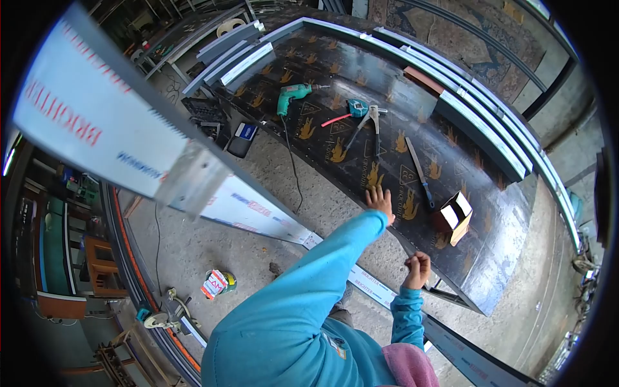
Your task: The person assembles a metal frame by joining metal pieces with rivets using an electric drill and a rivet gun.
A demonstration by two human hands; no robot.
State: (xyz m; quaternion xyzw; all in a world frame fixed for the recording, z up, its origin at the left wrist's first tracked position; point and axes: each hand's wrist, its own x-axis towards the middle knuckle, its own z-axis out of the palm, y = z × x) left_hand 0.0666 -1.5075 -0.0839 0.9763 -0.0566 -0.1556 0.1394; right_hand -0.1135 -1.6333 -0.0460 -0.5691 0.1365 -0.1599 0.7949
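My left hand point(380, 203) lies on the near edge of the black table point(361, 171), fingers spread and palm down, holding nothing that shows. My right hand point(419, 267) is just off the same edge, its fingers curled closed. Whatever is in those fingers, if anything, is hidden. Closest to both hands are an open small cardboard box point(459, 222) and a flat file point(419, 169) with a blue handle. Farther back on the tabletop lie a hand riveter point(375, 126), a teal tape measure point(357, 108) beside a red handle, and a green power drill point(292, 97).
Long film-covered metal profiles point(516, 145) line the table's far side. A large printed profile point(84, 122) slants close across the left. Another profile point(371, 284) runs low beside my body. On the concrete floor stand a tin can point(219, 284) and a miter saw point(161, 317). The drill's cord point(293, 168) hangs down.
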